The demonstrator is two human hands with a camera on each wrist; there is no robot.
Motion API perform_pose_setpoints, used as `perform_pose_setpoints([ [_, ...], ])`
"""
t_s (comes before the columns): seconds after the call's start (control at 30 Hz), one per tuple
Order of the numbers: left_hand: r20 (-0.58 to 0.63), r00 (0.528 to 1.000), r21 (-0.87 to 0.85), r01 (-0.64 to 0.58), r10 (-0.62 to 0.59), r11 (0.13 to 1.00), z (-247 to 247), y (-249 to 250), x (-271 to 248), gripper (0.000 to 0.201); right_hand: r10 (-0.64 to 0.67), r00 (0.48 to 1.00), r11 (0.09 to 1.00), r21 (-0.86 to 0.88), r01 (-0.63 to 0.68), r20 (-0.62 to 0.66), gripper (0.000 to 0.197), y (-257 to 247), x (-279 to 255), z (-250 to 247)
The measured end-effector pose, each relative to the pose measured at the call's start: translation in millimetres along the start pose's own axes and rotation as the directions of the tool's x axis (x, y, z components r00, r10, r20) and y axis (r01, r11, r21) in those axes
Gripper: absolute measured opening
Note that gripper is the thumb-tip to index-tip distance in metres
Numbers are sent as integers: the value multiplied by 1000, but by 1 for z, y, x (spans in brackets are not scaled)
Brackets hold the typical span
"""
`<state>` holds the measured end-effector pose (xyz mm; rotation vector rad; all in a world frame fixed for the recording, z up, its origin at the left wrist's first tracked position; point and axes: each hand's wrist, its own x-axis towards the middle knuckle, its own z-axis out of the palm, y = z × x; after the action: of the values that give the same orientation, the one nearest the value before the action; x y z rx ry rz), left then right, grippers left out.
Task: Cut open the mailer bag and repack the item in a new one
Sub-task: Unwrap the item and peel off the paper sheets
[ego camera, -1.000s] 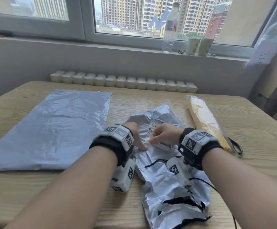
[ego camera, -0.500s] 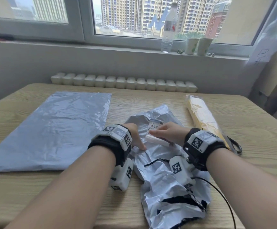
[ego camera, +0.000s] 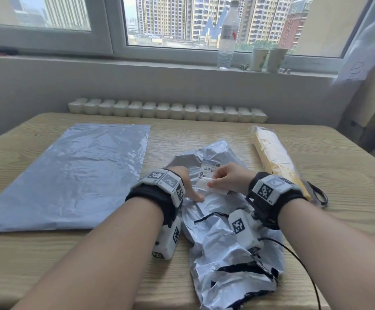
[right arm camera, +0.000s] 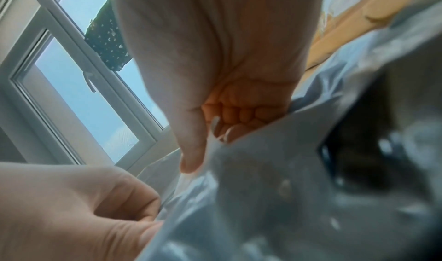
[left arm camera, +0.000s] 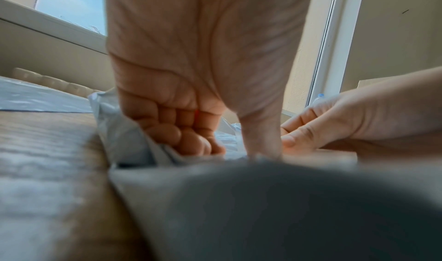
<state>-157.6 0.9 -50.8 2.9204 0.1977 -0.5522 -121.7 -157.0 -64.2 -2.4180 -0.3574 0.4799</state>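
The crumpled grey old mailer bag (ego camera: 218, 238) lies in the middle of the table, cut open and showing black lining. My left hand (ego camera: 186, 184) holds it down, fingers curled into its folds (left arm camera: 186, 132) and thumb pressed flat. My right hand (ego camera: 224, 180) pinches the lifted lower edge of the white shipping label (ego camera: 209, 170) stuck on the bag; the pinch also shows in the right wrist view (right arm camera: 215, 129). The yellow item (ego camera: 276, 159) in clear wrap lies to the right. A flat grey new mailer bag (ego camera: 74, 175) lies to the left.
Black-handled scissors (ego camera: 318, 195) lie by the near end of the yellow item. The wooden table (ego camera: 204, 135) ends at a wall with a radiator. A water bottle (ego camera: 226, 34) and two cups (ego camera: 258, 59) stand on the windowsill. A black cable trails from my right wrist.
My right hand has peeled the label's lower edge up off the old bag, curling it into a white strip. My left hand has stayed pressed on the bag.
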Motion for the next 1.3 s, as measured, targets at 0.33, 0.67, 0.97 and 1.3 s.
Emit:
perform_pose_setpoints([
  [0.33, 8, 999, 52, -44, 43, 998, -8, 8, -8, 41, 59, 987, 997, -64, -50, 152, 20, 5, -23, -19],
  [0.67, 168, 985, -216, 0, 38, 976, -8, 19, -10, 28, 64, 995, 997, 43, -68, 82, 14, 12, -24, -18],
  [0.97, 41, 999, -133, -15, 21, 991, 3, 24, -9, 56, 66, 992, 995, 72, -74, 112, 10, 9, -27, -18],
  [1.3, 15, 998, -40, -60, 60, 997, 6, 24, -12, 51, 60, 998, 994, 93, -63, 35, 15, 16, -17, -13],
])
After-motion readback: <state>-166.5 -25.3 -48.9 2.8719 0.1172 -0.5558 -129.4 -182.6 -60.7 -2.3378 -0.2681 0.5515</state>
